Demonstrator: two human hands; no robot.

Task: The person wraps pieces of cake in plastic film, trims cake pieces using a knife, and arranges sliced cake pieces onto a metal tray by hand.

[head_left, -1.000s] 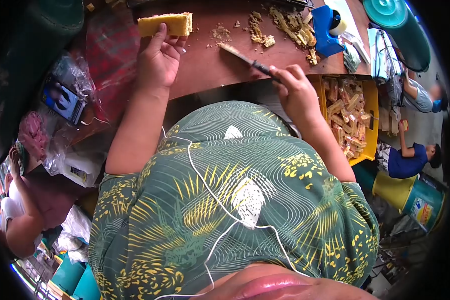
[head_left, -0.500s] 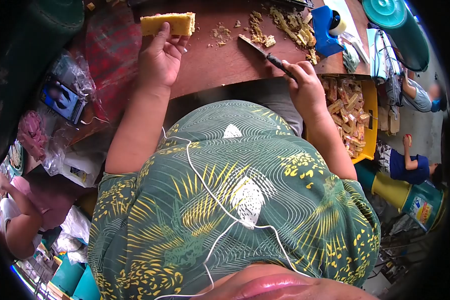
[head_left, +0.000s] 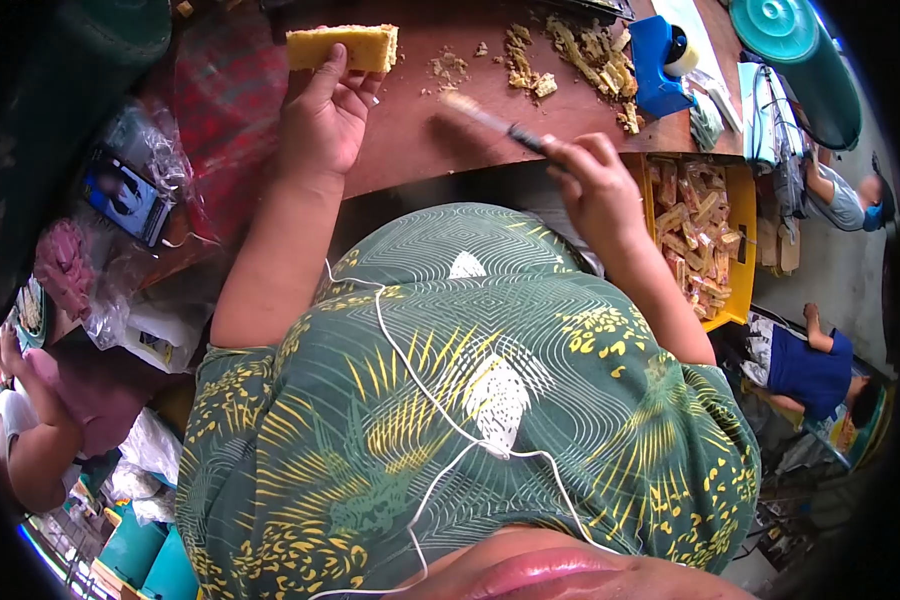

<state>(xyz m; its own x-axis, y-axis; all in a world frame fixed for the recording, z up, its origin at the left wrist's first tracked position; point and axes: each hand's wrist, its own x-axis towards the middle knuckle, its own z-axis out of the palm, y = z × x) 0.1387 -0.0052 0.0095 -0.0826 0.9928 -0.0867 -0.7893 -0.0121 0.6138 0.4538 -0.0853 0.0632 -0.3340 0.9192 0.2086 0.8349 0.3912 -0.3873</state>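
Left hand (head_left: 325, 125) pinching yellow slab (head_left: 365, 48) over table (head_left: 420, 165), thumb flat on near face, other fingers behind, peeking out below bottom edge. Right hand's (head_left: 600, 185) fingers wrapped round knife (head_left: 526, 137) handle, well apart from slab, blade kinda blurry.

Head-worn camera looks steeply down; shirt (head_left: 450, 390) close, hands (head_left: 326, 128) (head_left: 602, 185) farther off.
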